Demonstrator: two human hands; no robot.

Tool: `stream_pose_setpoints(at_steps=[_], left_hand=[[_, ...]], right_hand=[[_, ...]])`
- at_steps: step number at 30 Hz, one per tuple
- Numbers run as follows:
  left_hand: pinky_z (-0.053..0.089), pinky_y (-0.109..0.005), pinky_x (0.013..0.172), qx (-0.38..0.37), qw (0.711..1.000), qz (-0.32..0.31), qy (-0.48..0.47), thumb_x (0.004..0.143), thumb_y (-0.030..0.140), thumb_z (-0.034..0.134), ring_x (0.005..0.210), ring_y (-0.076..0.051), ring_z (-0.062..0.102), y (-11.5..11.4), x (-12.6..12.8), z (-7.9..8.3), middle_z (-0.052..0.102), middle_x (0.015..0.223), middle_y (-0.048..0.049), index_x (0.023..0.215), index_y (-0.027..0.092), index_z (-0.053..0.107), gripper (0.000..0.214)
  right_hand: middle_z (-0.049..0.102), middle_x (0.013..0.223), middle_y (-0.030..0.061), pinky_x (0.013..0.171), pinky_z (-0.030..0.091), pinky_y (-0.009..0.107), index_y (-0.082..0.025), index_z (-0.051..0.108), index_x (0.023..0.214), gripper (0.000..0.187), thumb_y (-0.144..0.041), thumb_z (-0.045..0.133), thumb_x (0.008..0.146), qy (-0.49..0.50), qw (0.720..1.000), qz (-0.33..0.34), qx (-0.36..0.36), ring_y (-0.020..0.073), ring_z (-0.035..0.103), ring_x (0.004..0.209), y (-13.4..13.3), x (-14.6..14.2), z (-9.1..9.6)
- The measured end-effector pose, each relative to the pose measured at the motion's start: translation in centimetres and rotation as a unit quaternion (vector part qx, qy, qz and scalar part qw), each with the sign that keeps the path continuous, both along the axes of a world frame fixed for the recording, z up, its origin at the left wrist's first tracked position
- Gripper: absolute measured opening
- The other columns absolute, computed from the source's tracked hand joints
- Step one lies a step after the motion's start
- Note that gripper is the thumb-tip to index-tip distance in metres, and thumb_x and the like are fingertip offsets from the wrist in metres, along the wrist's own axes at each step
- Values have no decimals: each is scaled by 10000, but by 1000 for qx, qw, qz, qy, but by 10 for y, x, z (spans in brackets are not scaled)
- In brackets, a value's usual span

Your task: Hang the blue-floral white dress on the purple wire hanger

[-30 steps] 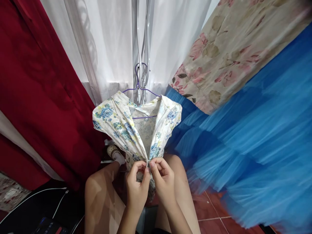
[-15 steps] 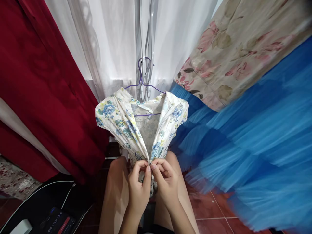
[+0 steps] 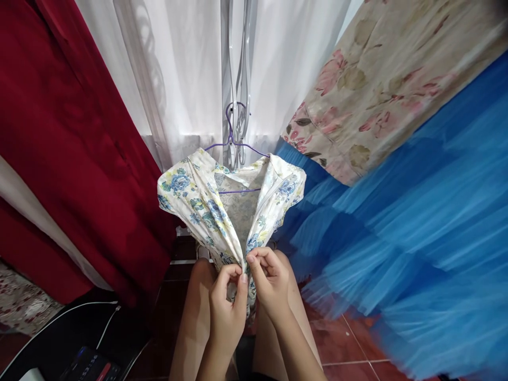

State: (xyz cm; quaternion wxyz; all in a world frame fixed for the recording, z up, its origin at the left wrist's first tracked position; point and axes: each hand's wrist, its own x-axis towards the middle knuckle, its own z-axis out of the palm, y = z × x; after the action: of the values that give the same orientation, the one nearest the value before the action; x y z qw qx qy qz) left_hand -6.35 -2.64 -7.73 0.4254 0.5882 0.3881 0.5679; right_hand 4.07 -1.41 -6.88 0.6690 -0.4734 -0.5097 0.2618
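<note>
A white dress (image 3: 210, 217) with blue and yellow flowers hangs in front of me on a purple hanger (image 3: 230, 138). Its front is parted in a deep V down to my hands. My left hand (image 3: 229, 301) pinches the fabric at the bottom of the V between thumb and index finger. Slightly higher, my right hand (image 3: 270, 278) pinches the right front edge, its other fingers curled. Any fastener at the pinched spot is hidden by my fingertips. The lower part of the dress drops between my knees.
Red cloth (image 3: 79, 148) hangs on the left. To the right hang a beige floral garment (image 3: 357, 106) and blue tulle (image 3: 381, 243). White curtains (image 3: 182, 69) are behind the hanger. A phone (image 3: 91, 365) and a white cable (image 3: 107, 328) lie on a black surface at lower left.
My right hand has moved up a little along the right front edge, away from my left hand's fingertips. The left hand stays pinched at the bottom of the V, slightly lower in view.
</note>
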Motion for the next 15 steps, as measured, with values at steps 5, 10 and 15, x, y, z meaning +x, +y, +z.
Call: stream_pose_setpoints(at_steps=[5,10,15], left_hand=[[473,-229,715,-1,1000,17,0,928,258,546,772,-145,590,1,-3,0,598,816,-25,922,168,588,99],[466,-225,721,10,1000,6,19,930,241,541,769,-138,571,4,-6,-6,586,823,-17,938,177,576,74],[461,-217,716,22,999,7,34,929,224,536,766,-135,567,6,-8,-9,581,820,-14,933,181,568,54]], right_hand=[[548,658,-25,548,372,246,-205,631,864,63,-242,612,911,-34,999,-12,12,113,475,576,11,2,7],[538,649,-25,532,346,252,-203,633,858,76,-256,615,909,-52,998,-21,18,111,449,563,24,6,16],[529,643,-26,528,336,257,-201,623,863,72,-258,612,906,-75,996,-5,45,112,439,552,41,13,24]])
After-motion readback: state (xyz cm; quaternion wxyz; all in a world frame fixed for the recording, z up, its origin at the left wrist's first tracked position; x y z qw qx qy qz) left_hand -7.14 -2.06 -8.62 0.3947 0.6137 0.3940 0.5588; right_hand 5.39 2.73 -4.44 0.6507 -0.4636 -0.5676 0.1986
